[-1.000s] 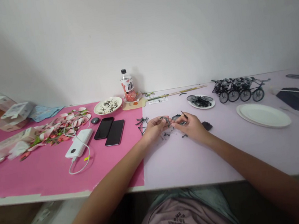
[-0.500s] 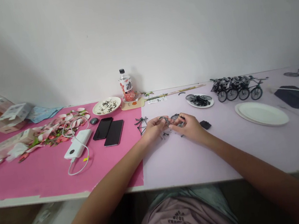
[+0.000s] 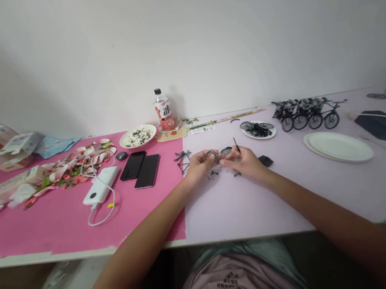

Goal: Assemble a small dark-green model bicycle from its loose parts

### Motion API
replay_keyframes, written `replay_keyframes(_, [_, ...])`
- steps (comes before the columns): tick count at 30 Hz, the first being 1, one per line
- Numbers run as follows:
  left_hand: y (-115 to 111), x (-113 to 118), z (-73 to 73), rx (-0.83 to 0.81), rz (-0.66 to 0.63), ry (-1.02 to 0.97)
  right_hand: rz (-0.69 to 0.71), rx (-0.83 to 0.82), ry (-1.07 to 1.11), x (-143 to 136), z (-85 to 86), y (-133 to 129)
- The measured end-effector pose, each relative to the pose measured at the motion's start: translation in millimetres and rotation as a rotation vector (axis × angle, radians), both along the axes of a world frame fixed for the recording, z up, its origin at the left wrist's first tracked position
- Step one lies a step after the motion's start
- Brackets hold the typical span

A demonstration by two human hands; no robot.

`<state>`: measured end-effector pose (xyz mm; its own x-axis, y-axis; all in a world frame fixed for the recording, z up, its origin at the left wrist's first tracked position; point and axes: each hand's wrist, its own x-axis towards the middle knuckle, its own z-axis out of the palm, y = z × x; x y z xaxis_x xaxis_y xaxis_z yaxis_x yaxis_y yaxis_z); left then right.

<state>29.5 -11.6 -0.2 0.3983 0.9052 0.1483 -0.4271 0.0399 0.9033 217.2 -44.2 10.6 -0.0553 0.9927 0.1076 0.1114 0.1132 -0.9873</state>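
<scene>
My left hand (image 3: 199,166) pinches a small dark part (image 3: 211,153), its shape partly hidden by the fingers. Close beside it, my right hand (image 3: 242,161) is closed round a thin dark tool (image 3: 236,145) that points up, its fingertips touching the same small part. A spoked wheel (image 3: 226,150) shows just behind the fingers. Small black pieces (image 3: 214,173) lie on the pale table under the hands. Left of my left hand stands a thin black frame (image 3: 183,160). A black block (image 3: 265,160) lies right of my right hand.
Behind are a plate of black parts and wheels (image 3: 259,130), a row of model bicycles (image 3: 305,114) and a bottle (image 3: 164,113). White oval plates (image 3: 339,146) lie right. Two phones (image 3: 147,171), a white power bank (image 3: 100,186) and pink petals (image 3: 72,164) lie left.
The thin tool in my right hand now stands more upright, and the right fingers have shifted slightly. My left hand has barely moved.
</scene>
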Motion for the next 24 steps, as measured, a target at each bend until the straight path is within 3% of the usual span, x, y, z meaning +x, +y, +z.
replay_keyframes(9, [-0.5,-4.2,5.9,0.07,0.019,0.141,0.049,-0.036,0.09,0.2,-4.3,4.0])
replay_keyframes(20, [4.0,-4.7,4.8,0.19,0.062,0.229,0.022,0.146,-0.056,0.8,-0.1,1.3])
replay_keyframes(24, [4.3,-4.8,1.5,0.202,0.049,0.254,0.047,0.108,-0.045,0.7,0.8,0.6])
